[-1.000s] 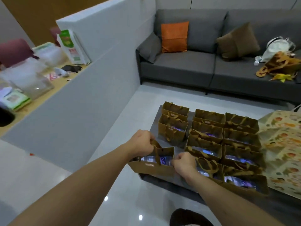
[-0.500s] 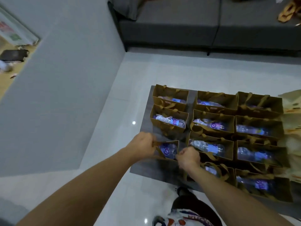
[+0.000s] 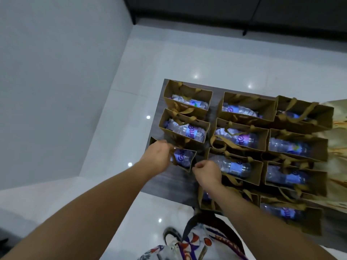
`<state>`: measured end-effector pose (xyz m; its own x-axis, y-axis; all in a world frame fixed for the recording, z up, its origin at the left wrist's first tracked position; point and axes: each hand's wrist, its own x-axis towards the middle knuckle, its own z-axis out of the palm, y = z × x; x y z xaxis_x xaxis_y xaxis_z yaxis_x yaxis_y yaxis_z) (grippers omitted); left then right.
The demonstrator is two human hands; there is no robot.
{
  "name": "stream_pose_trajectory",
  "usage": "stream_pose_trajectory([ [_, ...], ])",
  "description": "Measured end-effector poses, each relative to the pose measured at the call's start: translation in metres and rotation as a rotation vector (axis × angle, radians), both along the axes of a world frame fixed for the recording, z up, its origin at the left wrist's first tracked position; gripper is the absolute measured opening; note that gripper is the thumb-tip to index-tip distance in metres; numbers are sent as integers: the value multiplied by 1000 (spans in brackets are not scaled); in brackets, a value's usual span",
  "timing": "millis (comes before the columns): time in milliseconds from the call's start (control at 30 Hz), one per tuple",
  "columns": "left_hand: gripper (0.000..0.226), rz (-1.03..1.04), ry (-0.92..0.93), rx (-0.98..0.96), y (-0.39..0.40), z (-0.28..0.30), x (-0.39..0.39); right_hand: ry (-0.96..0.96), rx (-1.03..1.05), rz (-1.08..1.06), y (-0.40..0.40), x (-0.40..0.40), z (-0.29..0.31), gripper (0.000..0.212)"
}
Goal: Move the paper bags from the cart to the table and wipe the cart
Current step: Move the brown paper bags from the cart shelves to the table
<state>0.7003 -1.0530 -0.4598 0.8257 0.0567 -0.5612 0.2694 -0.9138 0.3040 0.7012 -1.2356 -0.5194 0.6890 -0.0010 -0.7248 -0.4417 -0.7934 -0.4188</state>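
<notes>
A pale grey partition wall (image 3: 62,76) fills the left side, above a glossy white tiled floor (image 3: 161,57). From the lower left the bare left forearm reaches up and to the right, and the left hand (image 3: 157,158) sits knuckles-up with its fingers curled round the ribbon handle at the near-left end of a small brown paper bag (image 3: 183,160). That bag stands at the left edge of the dark wood-grain tabletop (image 3: 169,182), and a clear plastic water bottle with a purple label (image 3: 181,157) lies inside it. Just to the right, the right forearm comes up from the lower right; the right hand (image 3: 207,172) is closed in a loose fist at the bag's right corner, its fingertips pinched together there, though whether they hold paper or handle cannot be told. Further right, more brown paper bags (image 3: 242,136), each with a bottle inside, stand in tight rows across the tabletop. At the far right edge lies a cream patterned sheet (image 3: 338,132).
</notes>
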Motion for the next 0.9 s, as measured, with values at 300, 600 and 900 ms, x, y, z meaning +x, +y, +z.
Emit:
stream_pose_trajectory([
  [300, 40, 216, -159, 4, 19, 19, -29, -60, 74, 221, 45, 10, 19, 21],
  [600, 43, 677, -134, 87, 50, 52, -183, -78, 169, 773, 124, -67, 57, 26],
  [900, 47, 1360, -217, 218, -19, 113, -438, -138, 350, 1437, 151, -265, 134, 39],
])
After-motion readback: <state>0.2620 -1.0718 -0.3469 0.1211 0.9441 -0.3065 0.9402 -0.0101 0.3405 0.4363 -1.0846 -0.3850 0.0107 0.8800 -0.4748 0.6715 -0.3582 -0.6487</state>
